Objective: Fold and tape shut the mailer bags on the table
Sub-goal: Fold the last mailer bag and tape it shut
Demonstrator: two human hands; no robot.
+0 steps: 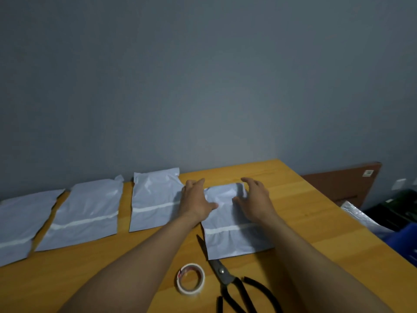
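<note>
Several white mailer bags lie in a row on the wooden table (316,213). The rightmost bag (232,236) lies under both my hands. My left hand (195,199) rests on its far left corner, fingers straight and thumb on the plastic. My right hand (255,199) rests on its far right side with fingers spread and slightly bent over the bag's top edge. Three more bags lie to the left: one beside my left hand (153,199), a middle one (83,218) and one at the left edge (20,224). A roll of tape (191,280) sits near the front edge.
Black-handled scissors (228,276) lie right of the tape, their blades partly under the rightmost bag. The table's right edge runs diagonally; beyond it are a blue bin (404,240), a plastic-wrapped item (358,215) and a brown board (343,184) against the grey wall.
</note>
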